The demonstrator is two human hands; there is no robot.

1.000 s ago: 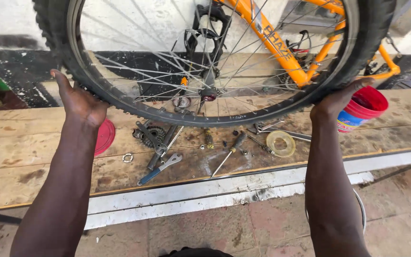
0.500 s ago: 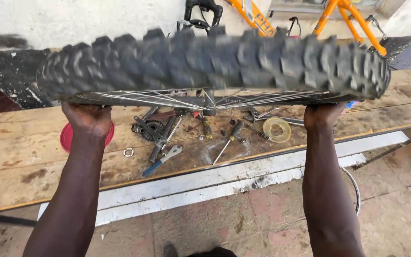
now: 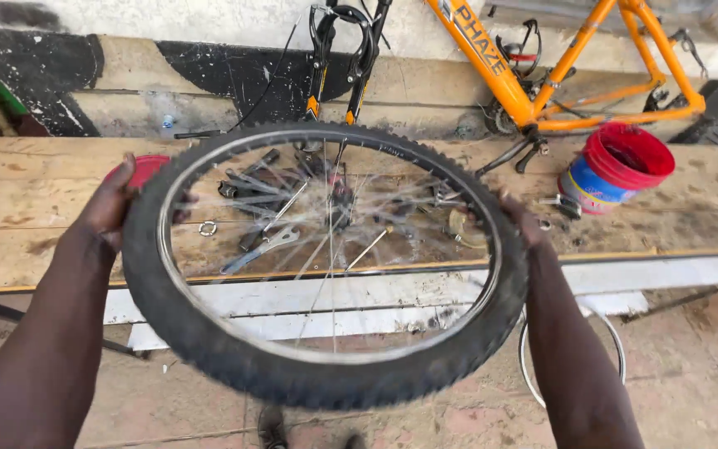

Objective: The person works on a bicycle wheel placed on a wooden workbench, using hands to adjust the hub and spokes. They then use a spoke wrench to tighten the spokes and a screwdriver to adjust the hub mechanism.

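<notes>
Wheel (image 3: 209, 333), centre of frame: knobby tyre on metal rim, spokes blurred, prob. spinning. Held near flat, tilted toward camera, above front edge of counter (image 3: 35, 208).

Left hand (image 3: 110, 208), left-centre of frame: closed on tyre's outer tread, fingers wrapped over the rim side. Right hand (image 3: 521, 218), right-centre: pressed to the opposite side of the tyre; fingers mostly hidden behind the tread, so grip extent can't be told for sure, but it bears on the tyre.

Handling, judged: moderate weight, stiff overall. Rubber knobs give good friction, low slip risk. Spokes thin, bend easily; keep fingers out while they turn. Best hold is as shown: two opposite pts on the tyre, palms on tread. Avoid spokes and hub.

Surroundings: tools (image 3: 268, 241) lie scattered on counter under the wheel, incl. spanners and a screwdriver, none touching it. Red tub (image 3: 617, 166) upper right on counter. Red lid (image 3: 147, 166) just behind left hand. Orange frame (image 3: 500, 75) leans at wall, top right. Spare rim (image 3: 617, 349) on floor, lower right, part hidden by right forearm.
</notes>
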